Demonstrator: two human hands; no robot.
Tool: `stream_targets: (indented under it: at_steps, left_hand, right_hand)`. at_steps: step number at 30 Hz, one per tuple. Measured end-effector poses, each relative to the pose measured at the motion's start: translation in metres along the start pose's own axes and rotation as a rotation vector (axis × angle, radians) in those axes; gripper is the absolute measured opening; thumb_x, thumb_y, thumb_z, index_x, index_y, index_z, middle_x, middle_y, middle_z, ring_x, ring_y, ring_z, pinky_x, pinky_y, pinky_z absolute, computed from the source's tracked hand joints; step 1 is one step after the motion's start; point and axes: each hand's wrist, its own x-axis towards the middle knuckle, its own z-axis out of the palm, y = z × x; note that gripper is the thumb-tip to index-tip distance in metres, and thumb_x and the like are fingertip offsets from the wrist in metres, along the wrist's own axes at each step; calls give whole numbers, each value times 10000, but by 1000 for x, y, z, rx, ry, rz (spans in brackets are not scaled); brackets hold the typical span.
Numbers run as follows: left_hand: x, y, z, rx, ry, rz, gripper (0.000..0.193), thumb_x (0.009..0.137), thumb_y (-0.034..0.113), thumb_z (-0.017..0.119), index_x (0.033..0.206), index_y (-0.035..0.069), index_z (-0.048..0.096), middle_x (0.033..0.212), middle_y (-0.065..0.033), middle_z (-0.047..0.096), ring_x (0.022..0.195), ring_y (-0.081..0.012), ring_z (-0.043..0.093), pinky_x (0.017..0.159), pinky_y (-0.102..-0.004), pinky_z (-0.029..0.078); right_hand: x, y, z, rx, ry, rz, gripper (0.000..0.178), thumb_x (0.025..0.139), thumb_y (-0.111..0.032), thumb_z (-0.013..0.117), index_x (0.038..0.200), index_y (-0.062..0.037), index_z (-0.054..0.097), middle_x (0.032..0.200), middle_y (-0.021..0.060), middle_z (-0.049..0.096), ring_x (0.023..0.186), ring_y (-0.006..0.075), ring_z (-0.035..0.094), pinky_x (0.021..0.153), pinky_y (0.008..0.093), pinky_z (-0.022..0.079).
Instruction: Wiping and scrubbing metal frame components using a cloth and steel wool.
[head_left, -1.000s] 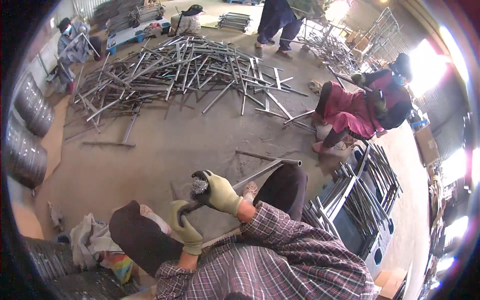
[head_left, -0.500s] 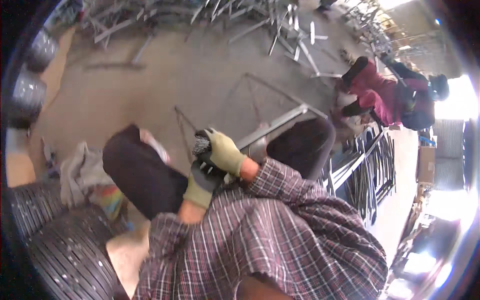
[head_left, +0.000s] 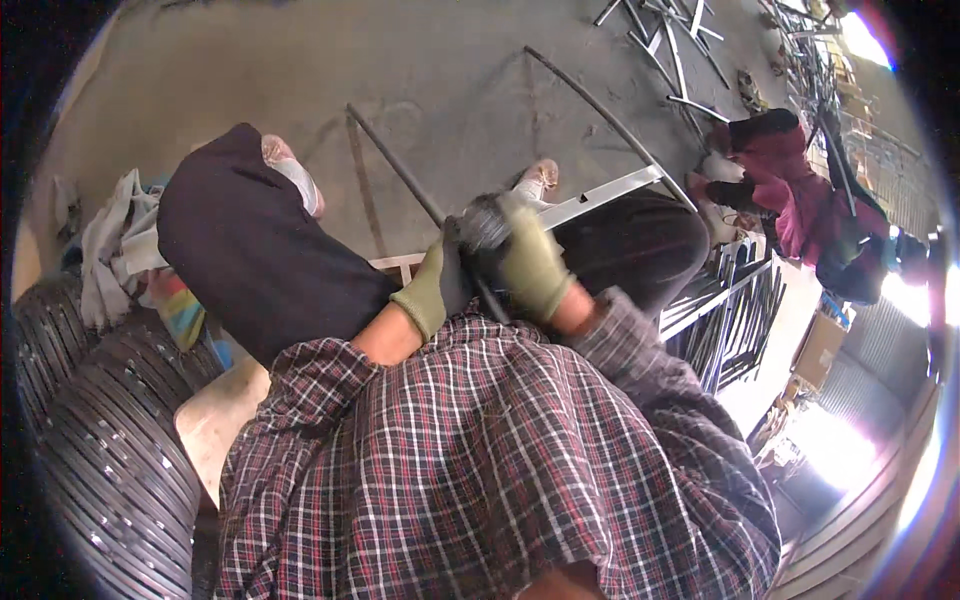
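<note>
At far left, stacked shiny black strips sit below a crumpled grey cloth. My left hand, in a pale green glove with dark palm, has its fingers wrapped around a dark round tube of a grey metal frame, which reaches from between my knees out over the grey floor. Just beside, my blurred right hand, gloved alike, holds a grey wiry pad over the tube. Farther right are thin dark metal rods and a person in maroon clothing.
</note>
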Motion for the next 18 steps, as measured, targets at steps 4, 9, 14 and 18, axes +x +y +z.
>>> stream_targets:
  at_steps: [4,9,14,18]
  left_hand:
    - [3,1,4,98,323,-85,570,977,556,452,1216,44,526,968,-177,672,890,-302,663,786,-417,559]
    - [-3,8,-13,204,360,-79,615,926,655,474,1105,70,546,878,-140,654,712,-260,658,597,-405,561]
    - [-11,2,13,-62,187,-50,644,966,618,419,1275,76,576,1102,-110,683,959,-275,660,809,-406,570]
    - [-24,9,19,250,394,-30,673,952,646,425,1083,25,649,819,-113,680,644,-234,628,588,-363,543]
  right_hand:
    - [11,81,-47,-481,43,-151,445,709,-60,662,1148,-31,597,1096,222,599,1063,417,559,945,506,434]
    - [59,98,-126,-946,27,204,286,718,-83,728,982,-23,637,916,215,636,862,373,625,735,466,504]
    - [12,5,-20,-295,-269,-79,489,687,33,622,1172,10,567,1105,234,584,1048,402,575,899,453,477]
    - [55,105,-104,-545,-97,111,216,808,-145,662,993,-40,626,862,173,603,793,373,584,652,486,454]
